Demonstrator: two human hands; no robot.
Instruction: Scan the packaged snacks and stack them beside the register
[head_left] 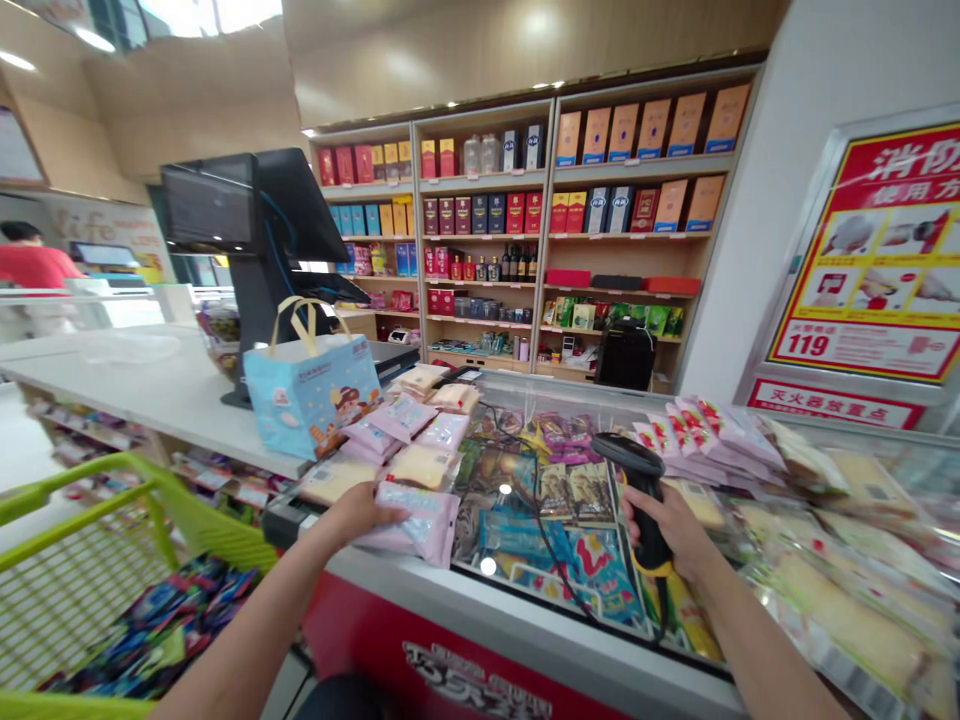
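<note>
My right hand [671, 525] is wrapped round the handle of a black barcode scanner [637, 480], raised over the glass top of a chest freezer [525, 620]. Its cable trails across the glass. With my left hand [367, 515] I grip the near edge of a pink-white packaged snack [416, 522] on the freezer's left end. More pink packets [401, 415] and plastic-wrapped bread slices [341, 477] lie just beyond it. On the right, pink packets with red print [701, 440] are piled beside larger clear bread packs [832, 590].
A blue paper bag [315, 390] stands left of the packets, near a black checkout terminal [277, 220]. At lower left is a green shopping cart [142, 500] with dark wrapped items. Shelves of boxes [484, 215] line the back wall. A person in red [34, 265] is far left.
</note>
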